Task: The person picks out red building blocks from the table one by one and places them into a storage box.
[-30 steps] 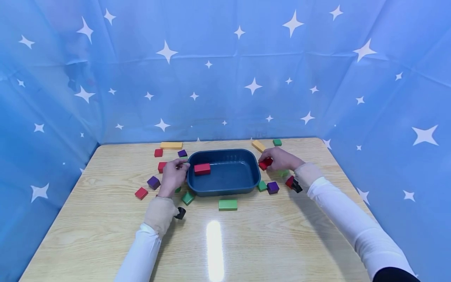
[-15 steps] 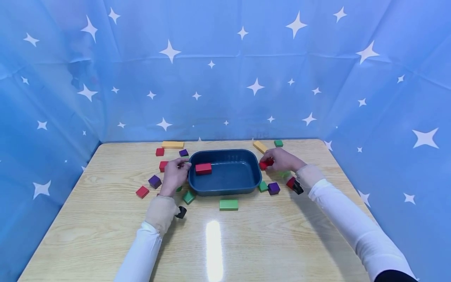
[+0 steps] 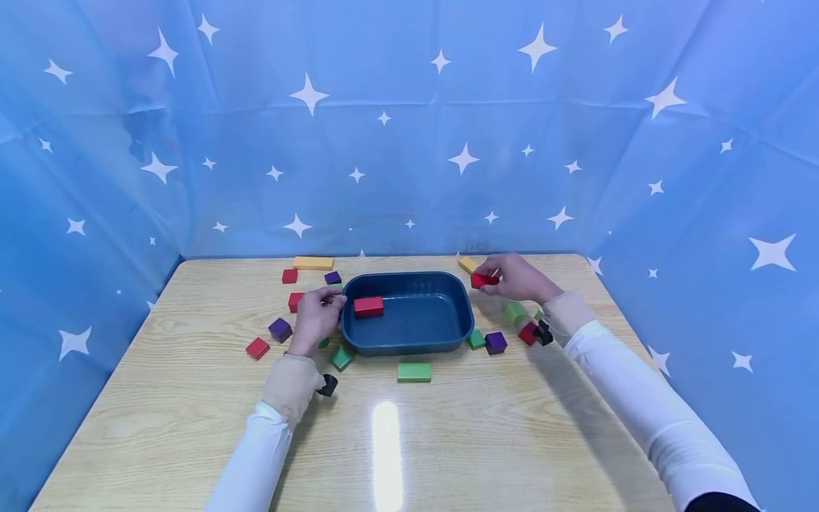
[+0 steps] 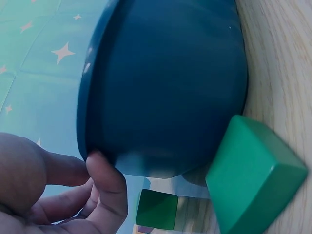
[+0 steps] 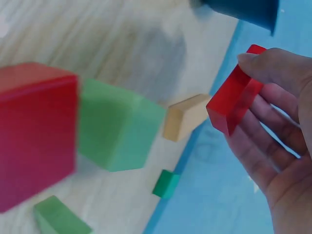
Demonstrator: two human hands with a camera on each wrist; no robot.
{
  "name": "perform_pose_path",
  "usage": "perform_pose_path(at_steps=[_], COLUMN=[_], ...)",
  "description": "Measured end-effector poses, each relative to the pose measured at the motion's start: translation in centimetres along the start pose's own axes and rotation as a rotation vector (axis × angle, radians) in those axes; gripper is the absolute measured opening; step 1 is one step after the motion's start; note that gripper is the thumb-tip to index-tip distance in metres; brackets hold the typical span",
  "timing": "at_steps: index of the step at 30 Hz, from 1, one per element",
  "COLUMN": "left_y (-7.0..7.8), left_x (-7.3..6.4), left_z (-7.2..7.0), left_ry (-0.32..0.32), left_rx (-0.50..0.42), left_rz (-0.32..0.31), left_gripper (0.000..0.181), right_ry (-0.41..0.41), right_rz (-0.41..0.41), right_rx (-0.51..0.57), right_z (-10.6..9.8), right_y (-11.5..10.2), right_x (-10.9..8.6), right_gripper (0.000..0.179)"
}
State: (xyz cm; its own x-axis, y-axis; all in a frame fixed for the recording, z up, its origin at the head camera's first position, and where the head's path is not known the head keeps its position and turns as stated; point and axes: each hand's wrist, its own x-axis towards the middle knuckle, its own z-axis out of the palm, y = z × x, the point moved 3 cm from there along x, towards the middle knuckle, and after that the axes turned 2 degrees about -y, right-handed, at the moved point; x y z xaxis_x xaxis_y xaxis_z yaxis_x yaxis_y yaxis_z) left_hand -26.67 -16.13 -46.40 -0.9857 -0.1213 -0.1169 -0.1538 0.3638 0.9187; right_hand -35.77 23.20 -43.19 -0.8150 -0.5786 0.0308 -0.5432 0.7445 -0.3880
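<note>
Table (image 3: pixel 160 427) supports a blue tub (image 3: pixel 409 349); left hand (image 3: pixel 313 318) pinches its left rim. Right hand (image 3: pixel 520 279) pinches a red block (image 3: pixel 481 281) beside the tub's far right corner; likely light, stiff, smooth; hold by opposite sides.

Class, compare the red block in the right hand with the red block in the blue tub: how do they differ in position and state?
The held red block is pinched by the right hand; no hand touches the other red block. The held red block is raised outside the dark blue tub, by its right end; the other red block lies inside, near the left end. Both are red and oblong.
</note>
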Motion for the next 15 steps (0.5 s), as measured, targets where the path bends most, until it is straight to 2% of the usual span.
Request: perform_pose_path(at_steps=[4, 9, 15], left_y=[-0.1, -0.2, 0.0], left_x=[0.1, 0.3, 0.2], left_z=[-0.1, -0.2, -0.2], left_ry=[-0.009, -0.023, -0.028], left_rx=[-0.006, -0.014, -0.016], left_rz=[-0.009, -0.051, -0.055], left_gripper=[0.03, 0.03, 0.028], right_ry=[-0.007, -0.003, -0.018], right_rz=[0.002, -0.015, -0.042], right_rx=[-0.006, 0.004, -0.009], right_z=[-0.6, -1.0, -1.3], right_y=[-0.8, -2.1, -3.9], right_x=[0.5, 1.3, 2.6], right_gripper=[0.028, 0.028, 0.03])
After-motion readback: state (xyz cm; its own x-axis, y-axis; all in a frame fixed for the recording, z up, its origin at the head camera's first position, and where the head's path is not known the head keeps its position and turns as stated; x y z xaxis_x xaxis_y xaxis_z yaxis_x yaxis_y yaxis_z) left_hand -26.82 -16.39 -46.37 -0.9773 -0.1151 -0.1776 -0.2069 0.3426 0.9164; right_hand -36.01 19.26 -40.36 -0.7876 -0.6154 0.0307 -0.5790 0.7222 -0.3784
